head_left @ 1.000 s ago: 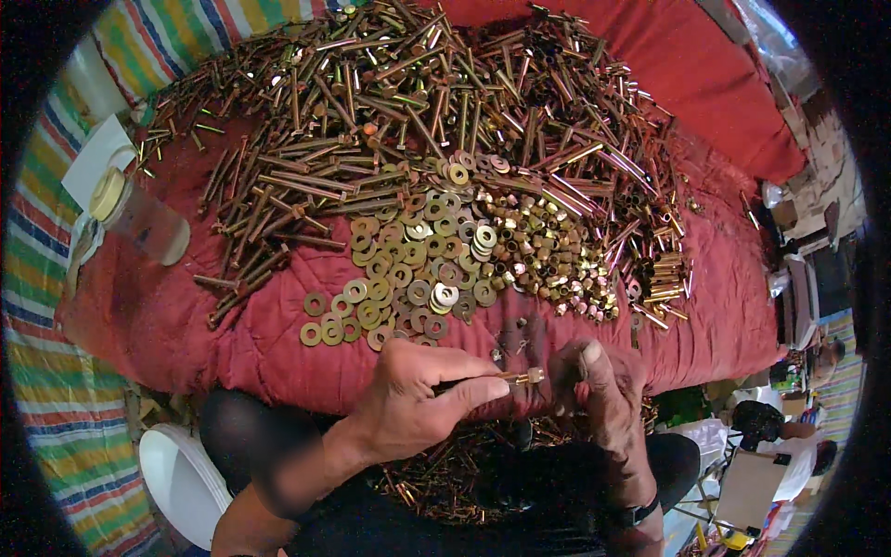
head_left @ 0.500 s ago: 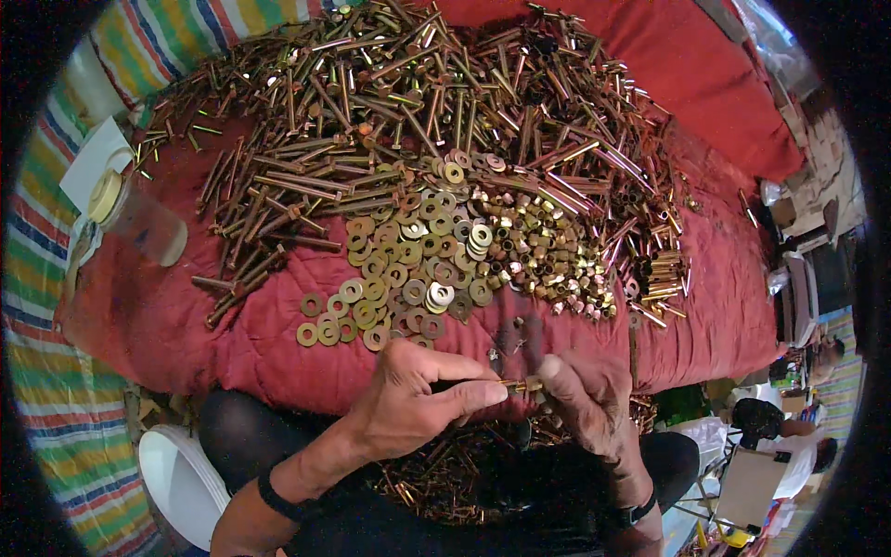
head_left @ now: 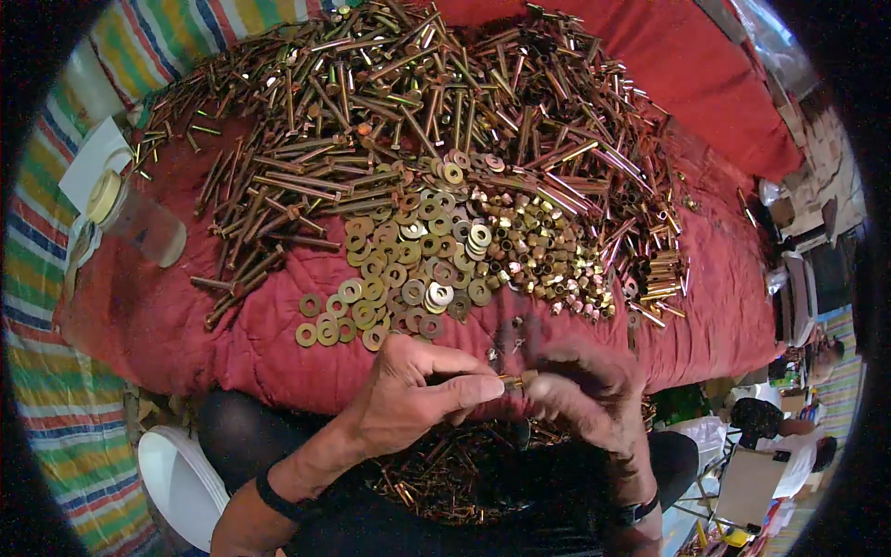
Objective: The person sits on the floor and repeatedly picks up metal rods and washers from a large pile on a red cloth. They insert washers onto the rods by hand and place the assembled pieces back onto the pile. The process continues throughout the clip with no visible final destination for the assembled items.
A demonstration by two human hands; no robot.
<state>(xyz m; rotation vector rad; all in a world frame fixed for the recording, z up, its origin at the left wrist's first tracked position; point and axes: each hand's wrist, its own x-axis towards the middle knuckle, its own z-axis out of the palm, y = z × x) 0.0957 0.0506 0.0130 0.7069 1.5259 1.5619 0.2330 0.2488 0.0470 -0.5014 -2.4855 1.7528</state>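
My left hand (head_left: 413, 385) pinches a thin brass-coloured bolt (head_left: 510, 379) between thumb and forefinger; most of its length is hidden in the hand. A small nut-like piece at the bolt's right end (head_left: 530, 378) meets the fingers of my right hand (head_left: 589, 395). Motion smears those fingers, so their grip is unclear. Just beyond both hands, flat round washers (head_left: 394, 274) lie in a loose pile on red cloth. Right of them is a heap of small brass-coloured nuts or cone-shaped pieces (head_left: 548, 251).
Long bolts (head_left: 408, 84) are heaped across the back of the red padded cloth (head_left: 278, 362). Short metal sleeves (head_left: 661, 269) lie at right. A clear jar with a yellowish lid (head_left: 139, 223) lies at left. More metal parts (head_left: 436, 478) sit below my hands.
My right hand's fingers have shifted and rolled around the bolt's end, now more blurred. My left hand keeps its pinch on the bolt, almost still.
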